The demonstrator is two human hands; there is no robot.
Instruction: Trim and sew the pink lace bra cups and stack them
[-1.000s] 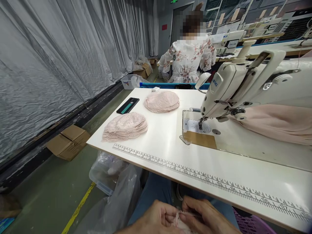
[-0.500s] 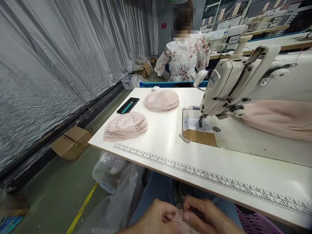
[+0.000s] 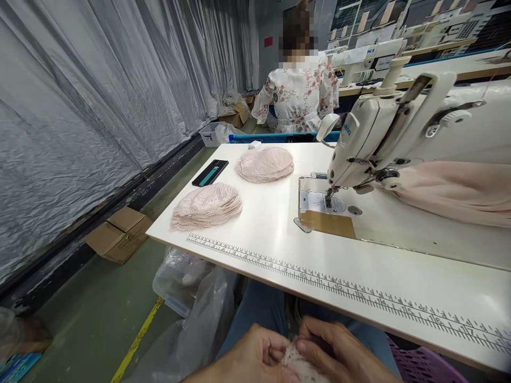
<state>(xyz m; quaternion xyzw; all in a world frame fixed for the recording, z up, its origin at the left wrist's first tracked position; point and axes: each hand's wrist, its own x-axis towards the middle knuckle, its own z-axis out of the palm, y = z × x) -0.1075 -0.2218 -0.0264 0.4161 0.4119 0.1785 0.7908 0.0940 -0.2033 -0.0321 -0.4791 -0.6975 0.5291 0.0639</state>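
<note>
Over my lap, below the table's front edge, both hands pinch a bunched piece of pale pink lace fabric [image 3: 302, 367]. My left hand [image 3: 255, 355] has its fingers curled round the left side of it. My right hand [image 3: 335, 348] grips the upper right side between thumb and fingers. The lower part of the lace runs out of the picture. On the table lie two stacks of pink lace pieces, a nearer stack [image 3: 206, 206] and a farther stack [image 3: 265, 164].
A sewing machine [image 3: 371, 143] stands on the white table [image 3: 263, 234], with pink cloth [image 3: 459, 191] behind its needle. A phone [image 3: 210, 173] lies by the stacks. Plastic bins and bags [image 3: 191, 282] sit below left, a purple basket [image 3: 423, 364] below right. A person [image 3: 297, 96] sits ahead.
My fingers have shifted slightly on the lace, and a little more of it shows between my hands. The stacks and the machine stay as they were.
</note>
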